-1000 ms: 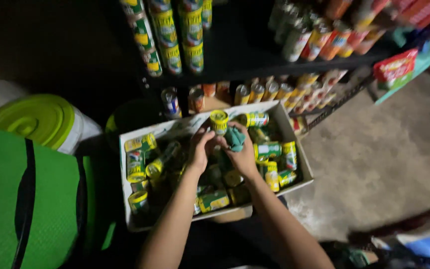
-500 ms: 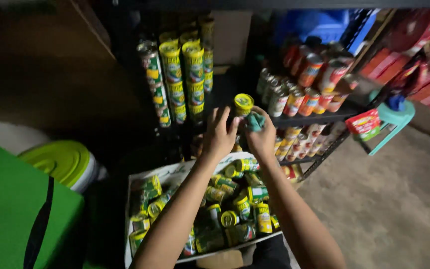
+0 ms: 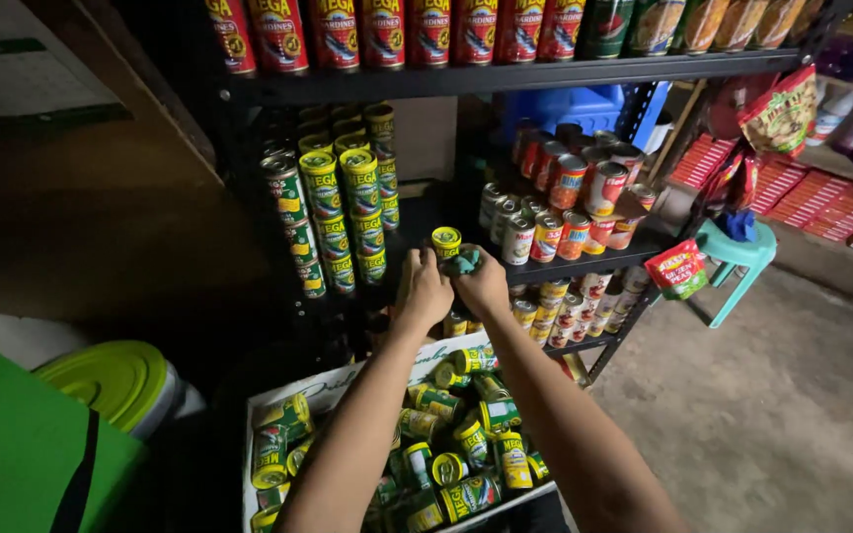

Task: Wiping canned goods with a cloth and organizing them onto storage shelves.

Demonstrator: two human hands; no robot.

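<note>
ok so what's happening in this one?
A person stands at a dark metal shelf rack stocked with tins. The left hand holds a green can with a yellow lid up near the middle shelf, and the right hand presses a teal cloth against it. Below the arms sits an open white cardboard box full of the same green cans, lying jumbled. Stacks of matching green cans already stand on the shelf to the left.
</note>
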